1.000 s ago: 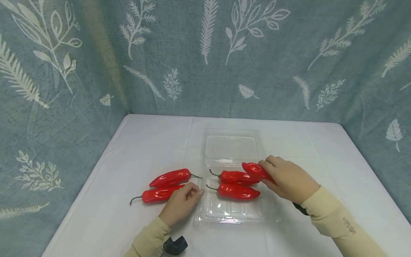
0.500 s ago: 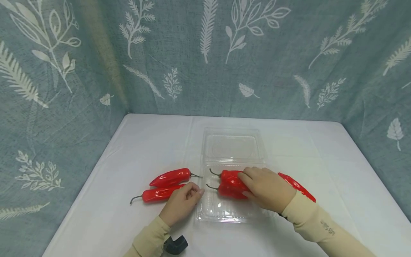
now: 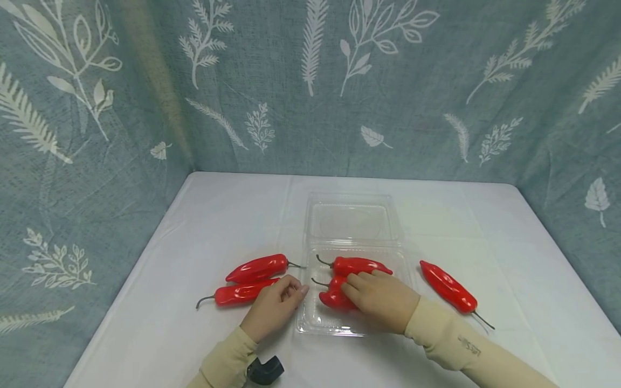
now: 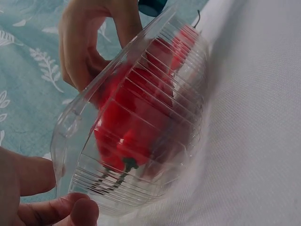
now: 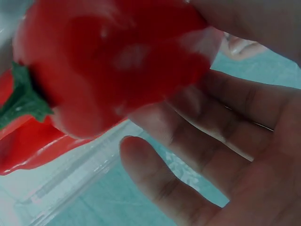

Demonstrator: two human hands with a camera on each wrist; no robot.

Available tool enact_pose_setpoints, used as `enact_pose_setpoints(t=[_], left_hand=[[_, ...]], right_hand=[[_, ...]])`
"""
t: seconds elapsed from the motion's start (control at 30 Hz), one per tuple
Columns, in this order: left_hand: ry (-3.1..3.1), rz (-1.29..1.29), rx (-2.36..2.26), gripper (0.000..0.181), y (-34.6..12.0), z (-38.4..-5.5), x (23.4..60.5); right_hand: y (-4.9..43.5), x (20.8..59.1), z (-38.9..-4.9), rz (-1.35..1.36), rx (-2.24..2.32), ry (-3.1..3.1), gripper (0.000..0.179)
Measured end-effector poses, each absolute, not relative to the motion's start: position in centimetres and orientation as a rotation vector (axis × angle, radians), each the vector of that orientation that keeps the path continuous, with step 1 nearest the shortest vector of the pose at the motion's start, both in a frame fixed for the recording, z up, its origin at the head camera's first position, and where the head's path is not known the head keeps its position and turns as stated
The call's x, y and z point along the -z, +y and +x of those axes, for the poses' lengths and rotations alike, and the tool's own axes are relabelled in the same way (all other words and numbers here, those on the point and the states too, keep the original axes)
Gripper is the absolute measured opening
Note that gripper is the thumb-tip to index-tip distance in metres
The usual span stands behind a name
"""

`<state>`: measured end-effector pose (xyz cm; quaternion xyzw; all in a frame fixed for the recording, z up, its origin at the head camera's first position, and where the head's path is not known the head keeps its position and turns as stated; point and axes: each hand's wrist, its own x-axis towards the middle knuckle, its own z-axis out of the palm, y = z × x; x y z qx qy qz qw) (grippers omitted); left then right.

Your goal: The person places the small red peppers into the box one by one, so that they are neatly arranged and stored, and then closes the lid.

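My right hand [image 3: 380, 299] holds a shiny red pepper [image 3: 335, 297] over the front part of a clear plastic clamshell container [image 3: 322, 323], thumb and fingers on its body. In the right wrist view the held pepper [image 5: 117, 61] fills the top, green stem end to the left. Two more red peppers lie in the container, the back one [image 3: 356, 264] in plain sight, the other mostly hidden by the held one. At the container's left edge my left hand [image 3: 275, 306] pinches the rim; in the left wrist view its fingertips [image 4: 84, 209] show at the corner.
Two red peppers [image 3: 262, 268] lie left of the container, one partly behind the left hand. A single red pepper [image 3: 450, 288] lies on the white tablecloth [image 3: 485, 231] to the right. The container's lid [image 3: 349, 221] lies folded back, with a patterned curtain behind the table.
My right hand has carried a red pepper leftward from the container's right side and down into its front part. The pepper on the right has come into full view. My left hand stays put.
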<state>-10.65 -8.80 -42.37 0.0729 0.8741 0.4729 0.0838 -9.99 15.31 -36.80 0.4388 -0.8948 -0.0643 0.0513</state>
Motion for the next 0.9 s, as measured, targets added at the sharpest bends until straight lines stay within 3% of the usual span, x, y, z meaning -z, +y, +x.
enact_pose_setpoints(t=[0.57, 0.9], left_hand=[[2.609, 0.212, -1.399, 0.011, -8.91, -10.79, 42.77], [2.611, 0.22, -1.404, 0.01, -8.9, -10.79, 42.8]], right_hand=[[14.66, 37.48, -10.52, 1.384, 0.187, -2.831, 0.043], [14.3, 37.31, -10.47, 1.385, 0.17, -2.954, 0.05]])
